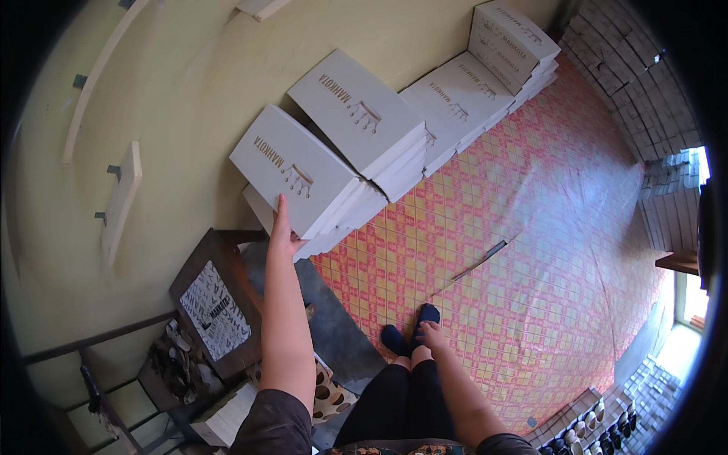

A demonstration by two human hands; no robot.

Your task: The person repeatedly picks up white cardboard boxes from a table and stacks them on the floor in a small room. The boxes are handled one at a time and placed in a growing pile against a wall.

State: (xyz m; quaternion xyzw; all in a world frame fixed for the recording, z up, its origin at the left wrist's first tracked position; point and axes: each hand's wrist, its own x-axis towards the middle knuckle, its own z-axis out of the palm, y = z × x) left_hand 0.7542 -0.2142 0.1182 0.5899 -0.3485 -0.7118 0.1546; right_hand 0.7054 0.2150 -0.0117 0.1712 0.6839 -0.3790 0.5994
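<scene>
My left hand (283,231) grips the near edge of a white cardboard box (299,163). The thumb lies along its lid and the other fingers are partly hidden at its side. This box has a gold crown print and tops a stack by the wall, its lid face leaning. Right behind it, a second white box (360,110) of the same kind sits on the neighbouring stack, a dark gap between the two. Low over my legs hangs my right hand (431,336), fingers loosely apart, with nothing visible in it.
More white boxes (459,95) line the wall to the far right. Grey box stacks (629,72) stand opposite. A brown cabinet (220,303) is beside my left arm. Patterned red and yellow flooring (531,227) has a torn slit. Shoes (591,425) stand at the lower right.
</scene>
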